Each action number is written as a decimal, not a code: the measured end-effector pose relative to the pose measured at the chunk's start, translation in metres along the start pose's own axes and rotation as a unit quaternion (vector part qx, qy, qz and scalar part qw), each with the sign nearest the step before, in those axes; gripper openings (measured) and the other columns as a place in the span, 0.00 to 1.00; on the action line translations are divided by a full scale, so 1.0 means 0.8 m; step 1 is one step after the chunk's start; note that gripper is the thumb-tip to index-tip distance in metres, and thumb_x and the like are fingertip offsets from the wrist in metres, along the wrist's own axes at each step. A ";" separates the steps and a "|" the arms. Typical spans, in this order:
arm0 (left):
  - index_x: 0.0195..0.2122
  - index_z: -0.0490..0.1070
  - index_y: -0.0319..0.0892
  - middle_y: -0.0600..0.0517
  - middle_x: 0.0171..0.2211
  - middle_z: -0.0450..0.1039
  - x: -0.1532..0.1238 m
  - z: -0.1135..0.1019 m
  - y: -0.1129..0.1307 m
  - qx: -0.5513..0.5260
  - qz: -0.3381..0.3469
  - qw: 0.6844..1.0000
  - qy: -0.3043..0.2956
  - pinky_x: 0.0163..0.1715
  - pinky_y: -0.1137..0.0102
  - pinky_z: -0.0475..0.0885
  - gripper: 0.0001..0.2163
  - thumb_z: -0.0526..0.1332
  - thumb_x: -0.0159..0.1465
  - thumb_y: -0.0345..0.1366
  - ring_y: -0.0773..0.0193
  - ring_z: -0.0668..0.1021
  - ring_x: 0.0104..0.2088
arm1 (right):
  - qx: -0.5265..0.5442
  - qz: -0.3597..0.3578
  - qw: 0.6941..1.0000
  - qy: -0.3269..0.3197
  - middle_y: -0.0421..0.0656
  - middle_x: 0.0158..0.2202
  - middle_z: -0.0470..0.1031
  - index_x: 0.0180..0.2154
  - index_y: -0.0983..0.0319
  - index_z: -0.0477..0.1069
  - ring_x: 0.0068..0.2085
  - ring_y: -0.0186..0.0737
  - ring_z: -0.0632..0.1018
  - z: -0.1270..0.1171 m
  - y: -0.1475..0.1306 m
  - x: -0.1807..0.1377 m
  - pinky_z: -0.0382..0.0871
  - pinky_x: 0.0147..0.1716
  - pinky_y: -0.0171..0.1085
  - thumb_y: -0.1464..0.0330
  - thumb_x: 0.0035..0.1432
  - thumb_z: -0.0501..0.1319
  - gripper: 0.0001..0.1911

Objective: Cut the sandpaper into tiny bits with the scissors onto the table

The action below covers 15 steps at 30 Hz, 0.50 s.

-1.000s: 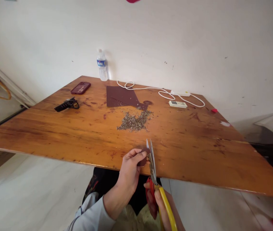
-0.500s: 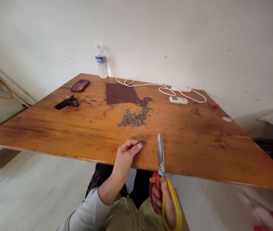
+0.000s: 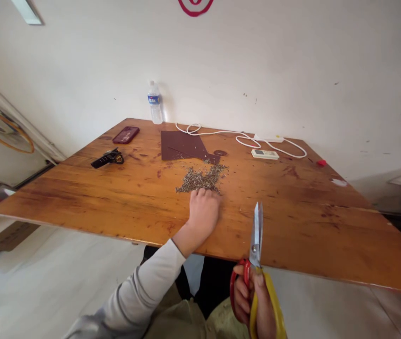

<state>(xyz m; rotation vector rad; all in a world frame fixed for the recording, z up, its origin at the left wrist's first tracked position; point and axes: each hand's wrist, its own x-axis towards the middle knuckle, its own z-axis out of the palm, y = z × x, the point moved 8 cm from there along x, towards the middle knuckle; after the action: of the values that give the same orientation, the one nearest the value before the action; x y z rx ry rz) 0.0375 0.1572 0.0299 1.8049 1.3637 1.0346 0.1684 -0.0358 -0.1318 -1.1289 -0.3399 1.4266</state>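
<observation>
My left hand [image 3: 204, 210] reaches forward over the wooden table [image 3: 309, 207], its back toward me and its fingers curled under, right at the near edge of a pile of grey-brown clippings [image 3: 202, 178]. What the fingers hold is hidden. My right hand [image 3: 253, 296] is below the table's near edge, wrapped round the red and yellow handles of scissors [image 3: 256, 230]. Their blades are closed and point up over the table edge. A dark maroon sheet [image 3: 182, 145] lies just beyond the pile, with a small maroon disc [image 3: 220, 153] beside it.
At the back by the wall stand a water bottle [image 3: 156, 102], a maroon phone [image 3: 125, 134], a white cable [image 3: 243, 136] and a small white device [image 3: 264, 154]. A black tool [image 3: 108, 158] lies at the left. A small red object [image 3: 322, 162] sits at the right edge.
My left hand, which pinched a small maroon piece at the scissors' blades, has moved forward to the pile of clippings. The scissors closed and drifted right, away from it.
</observation>
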 end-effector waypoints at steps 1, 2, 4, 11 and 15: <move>0.18 0.68 0.47 0.46 0.26 0.73 0.005 -0.008 -0.003 -0.008 -0.011 1.000 0.018 0.51 0.56 0.65 0.15 0.66 0.55 0.22 0.48 0.75 0.40 | -0.001 0.005 1.000 -0.001 0.30 0.22 0.63 0.41 0.58 0.81 0.16 0.26 0.58 0.002 0.003 0.002 0.56 0.12 0.26 0.36 0.53 0.74 0.34; 0.19 0.70 0.46 0.47 0.27 0.73 0.004 -0.012 -0.007 -0.041 -0.027 0.999 0.020 0.48 0.58 0.65 0.13 0.67 0.56 0.24 0.51 0.75 0.38 | -0.003 0.015 1.000 -0.009 0.30 0.21 0.63 0.40 0.59 0.81 0.15 0.26 0.57 0.004 0.008 0.004 0.55 0.11 0.26 0.35 0.52 0.74 0.34; 0.19 0.71 0.46 0.51 0.23 0.70 -0.010 -0.009 -0.023 -0.176 -0.098 0.979 0.003 0.39 0.63 0.64 0.12 0.70 0.56 0.30 0.58 0.70 0.30 | -0.004 0.042 0.998 -0.047 0.28 0.18 0.59 0.36 0.59 0.81 0.14 0.26 0.53 0.014 0.021 0.008 0.53 0.08 0.28 0.31 0.43 0.75 0.40; 0.21 0.74 0.43 0.57 0.21 0.70 -0.077 0.014 -0.037 -0.534 -0.268 0.801 0.000 0.31 0.70 0.64 0.18 0.82 0.41 0.41 0.68 0.70 0.25 | -0.091 0.001 0.992 -0.082 0.33 0.20 0.65 0.39 0.60 0.81 0.17 0.31 0.62 0.033 0.029 0.013 0.59 0.15 0.32 0.29 0.43 0.73 0.43; 0.18 0.70 0.43 0.58 0.20 0.68 -0.084 0.010 -0.035 -0.556 -0.276 0.784 0.036 0.31 0.71 0.64 0.19 0.81 0.40 0.38 0.70 0.69 0.25 | -0.133 0.041 0.982 -0.126 0.34 0.20 0.65 0.39 0.59 0.81 0.17 0.33 0.63 0.041 0.038 0.009 0.57 0.15 0.35 0.26 0.38 0.72 0.46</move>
<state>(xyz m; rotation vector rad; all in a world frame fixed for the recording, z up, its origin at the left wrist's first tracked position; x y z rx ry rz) 0.0212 0.0989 -0.0116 0.4476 0.8588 1.1773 0.1259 -0.0233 -0.1424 -1.1873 -0.6861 1.6370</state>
